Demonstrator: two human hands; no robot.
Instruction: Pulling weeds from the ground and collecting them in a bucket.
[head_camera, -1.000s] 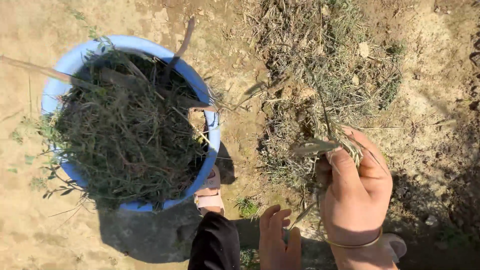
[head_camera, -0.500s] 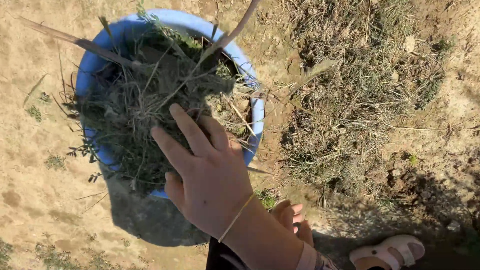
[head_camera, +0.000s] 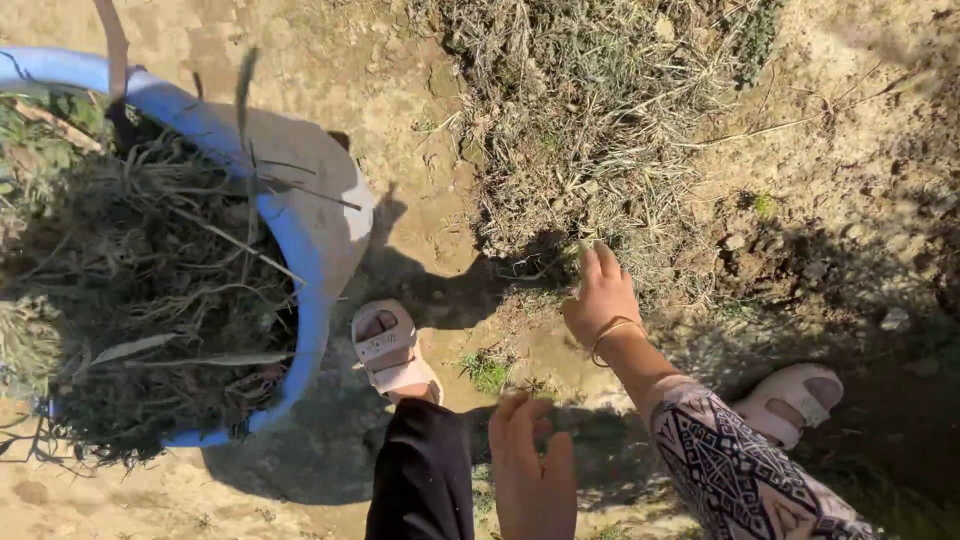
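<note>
The right hand (head_camera: 602, 300) reaches forward and down to the near edge of a clump of dry grass (head_camera: 590, 150) growing from the bare soil. Its fingers are bent into the stalks, but the grip is turned away from the camera, so I cannot tell whether it has closed on any grass or merely touches it. A thin band circles the wrist, and a patterned sleeve (head_camera: 745, 465) covers the forearm.

The left hand (head_camera: 535, 470) hangs low in the view, near the knee, fingers straight and loosely spread, its grip open and holding nothing.

To the left stands a blue tub (head_camera: 320, 240), heaped with pulled grass and twigs (head_camera: 150, 290), well apart from both hands. A pale sandal (head_camera: 392, 350) is planted just beside the tub's rim; the other sandal (head_camera: 795, 400) sits in shade on the right, near the patterned sleeve.
</note>
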